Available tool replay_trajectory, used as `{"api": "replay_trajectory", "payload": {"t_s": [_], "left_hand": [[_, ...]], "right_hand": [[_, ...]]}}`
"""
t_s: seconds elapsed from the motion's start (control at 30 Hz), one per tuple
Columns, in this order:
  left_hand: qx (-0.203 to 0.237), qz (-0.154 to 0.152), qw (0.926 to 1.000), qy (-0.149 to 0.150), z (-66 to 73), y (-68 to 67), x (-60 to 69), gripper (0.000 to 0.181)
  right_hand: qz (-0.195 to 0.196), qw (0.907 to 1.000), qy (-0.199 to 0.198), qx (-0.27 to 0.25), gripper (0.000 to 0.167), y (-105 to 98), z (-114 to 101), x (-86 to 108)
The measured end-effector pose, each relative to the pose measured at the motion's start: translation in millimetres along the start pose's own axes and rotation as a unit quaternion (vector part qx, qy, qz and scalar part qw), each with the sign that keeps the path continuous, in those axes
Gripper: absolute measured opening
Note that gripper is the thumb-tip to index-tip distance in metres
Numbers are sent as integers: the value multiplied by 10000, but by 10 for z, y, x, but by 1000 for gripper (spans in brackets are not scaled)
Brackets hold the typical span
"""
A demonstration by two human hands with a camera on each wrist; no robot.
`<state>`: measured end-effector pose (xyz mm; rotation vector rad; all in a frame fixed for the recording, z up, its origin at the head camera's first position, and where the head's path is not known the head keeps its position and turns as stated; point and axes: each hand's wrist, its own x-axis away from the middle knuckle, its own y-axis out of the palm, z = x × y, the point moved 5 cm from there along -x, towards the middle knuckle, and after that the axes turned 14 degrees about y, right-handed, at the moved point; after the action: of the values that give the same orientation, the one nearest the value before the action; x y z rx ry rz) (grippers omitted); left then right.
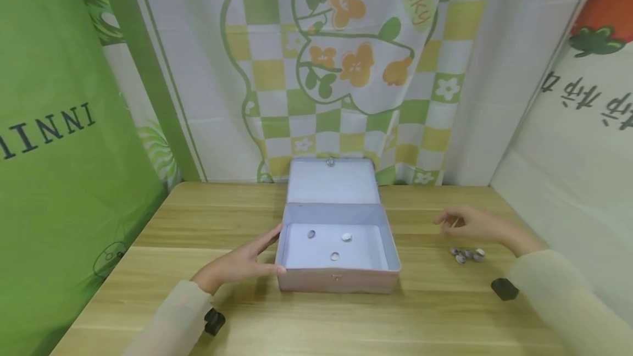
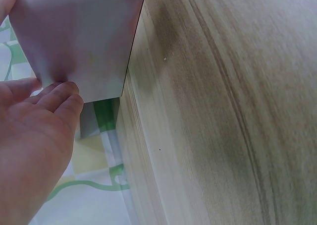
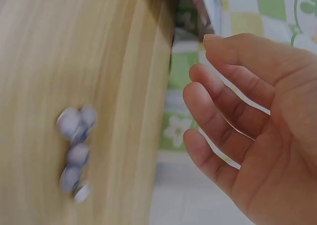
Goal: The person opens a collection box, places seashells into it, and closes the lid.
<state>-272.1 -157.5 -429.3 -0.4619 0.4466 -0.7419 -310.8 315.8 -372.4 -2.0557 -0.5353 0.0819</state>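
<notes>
A pinkish box [image 1: 338,281] stands on the table with its lid [image 1: 332,181] raised at the back; three small shell-like pieces [image 1: 346,237] lie apart inside it. My left hand [image 1: 242,262] rests against the box's left side, thumb at the front corner, fingers along the wall; the left wrist view shows the fingers touching the box wall [image 2: 84,46]. Over the table to the right of the box, my right hand [image 1: 472,224] hovers with loosely bent, parted fingers and nothing in them. Just below it lies a small pile of similar pieces [image 1: 467,255], also seen in the right wrist view [image 3: 78,154].
The wooden table [image 1: 237,317] reaches back to a patterned curtain [image 1: 277,70]. Green cloth [image 1: 59,180] hangs at the left and pale cloth [image 1: 568,169] at the right. Black objects are by both wrists, one near the left [image 1: 215,322], another near the right [image 1: 505,289].
</notes>
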Motion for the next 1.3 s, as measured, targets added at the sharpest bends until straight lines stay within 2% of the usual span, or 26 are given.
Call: {"api": "replay_trajectory", "payload": {"t_s": [0.23, 0.4, 0.57, 0.73, 0.9, 1.0, 1.3], "left_hand": [[-39, -1, 10000, -8, 7, -5, -1, 101], [-86, 2, 10000, 28, 14, -4, -5, 101], [-76, 9, 10000, 8, 36, -2, -10, 102], [-126, 10, 9999, -19, 37, -5, -1, 102], [-121, -9, 9999, 50, 45, -6, -7, 102], [-112, -13, 9999, 64, 40, -6, -7, 102], [-168, -10, 9997, 182, 25, -3, -14, 102]], "right_hand": [[110, 9996, 248, -27, 28, 27, 379, 182], [364, 9985, 359, 203, 28, 35, 601, 257], [467, 9954, 747, 370, 28, 46, 799, 315], [470, 9926, 1077, 322, 28, 72, 976, 361], [695, 9874, 1318, 525, 25, 97, 1122, 381], [694, 9842, 1522, 576, 26, 120, 1197, 383], [478, 9843, 1697, 60, 33, 188, 1251, 403]]}}
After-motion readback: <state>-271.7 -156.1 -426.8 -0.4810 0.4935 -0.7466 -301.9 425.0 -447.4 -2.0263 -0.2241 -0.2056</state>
